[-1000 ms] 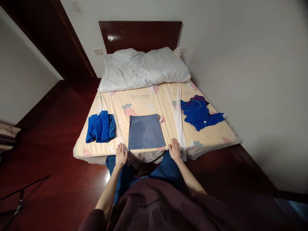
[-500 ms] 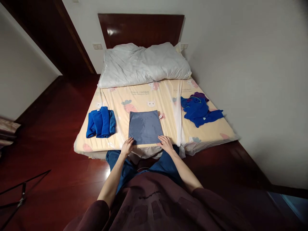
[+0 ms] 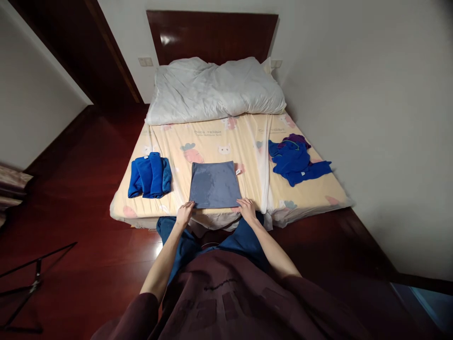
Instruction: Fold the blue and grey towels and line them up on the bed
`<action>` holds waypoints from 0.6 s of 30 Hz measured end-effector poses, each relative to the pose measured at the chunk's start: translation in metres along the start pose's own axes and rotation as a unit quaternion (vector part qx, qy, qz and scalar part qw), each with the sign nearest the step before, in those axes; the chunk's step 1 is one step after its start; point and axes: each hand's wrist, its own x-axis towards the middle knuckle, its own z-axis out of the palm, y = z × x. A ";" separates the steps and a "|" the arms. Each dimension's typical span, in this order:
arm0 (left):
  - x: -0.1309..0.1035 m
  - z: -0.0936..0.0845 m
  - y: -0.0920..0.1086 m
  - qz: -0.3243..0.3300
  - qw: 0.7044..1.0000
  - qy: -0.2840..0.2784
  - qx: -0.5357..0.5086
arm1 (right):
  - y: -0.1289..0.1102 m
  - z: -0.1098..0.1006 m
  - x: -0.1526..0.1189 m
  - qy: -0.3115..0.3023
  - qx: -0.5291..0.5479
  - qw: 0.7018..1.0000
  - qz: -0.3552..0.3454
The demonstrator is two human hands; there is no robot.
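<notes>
A blue-grey towel [image 3: 215, 185] lies flat as a near-square close to the bed's front edge, with darker patches on its left half and a small white tag at its right side. My left hand [image 3: 184, 214] has its fingers closed on the near left corner. At the near right corner my right hand [image 3: 247, 210] grips the cloth between thumb and fingers. Folded blue towels [image 3: 149, 175] rest to the left. Over on the right is a loose, crumpled heap of blue cloths [image 3: 293, 163], with a purple cloth [image 3: 299, 140] partly under it.
The bed [image 3: 198, 134] has a yellow sheet with carrot and rabbit prints. A white quilt [image 3: 215, 92] lies bunched against the dark wooden headboard [image 3: 215, 35]. A black metal stand [image 3: 37, 274] is on the floor at lower left. A wall runs along the right.
Both hands stay at the near corners; the right hand's fingers have shifted slightly outward and drawn in on the cloth. The view has tilted a little.
</notes>
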 end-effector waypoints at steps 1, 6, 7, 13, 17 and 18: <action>-0.003 0.001 -0.003 0.000 1.000 0.005 -0.015 | 0.002 0.000 -0.004 0.005 0.015 1.000 0.009; -0.003 0.008 -0.013 -0.049 0.987 0.067 -0.135 | 0.015 0.009 -0.007 0.055 0.147 0.984 0.088; -0.001 0.009 -0.015 -0.064 0.982 0.080 -0.159 | 0.018 0.012 -0.004 0.065 0.179 0.976 0.107; 0.005 0.012 -0.026 -0.088 0.964 0.084 -0.238 | 0.037 0.024 0.006 0.065 0.260 0.953 0.141; 0.006 0.014 -0.026 -0.070 0.961 0.097 -0.250 | 0.042 0.025 0.004 0.060 0.291 0.944 0.141; 0.007 0.015 -0.026 -0.073 0.959 0.100 -0.257 | 0.042 0.025 0.004 0.059 0.299 0.942 0.140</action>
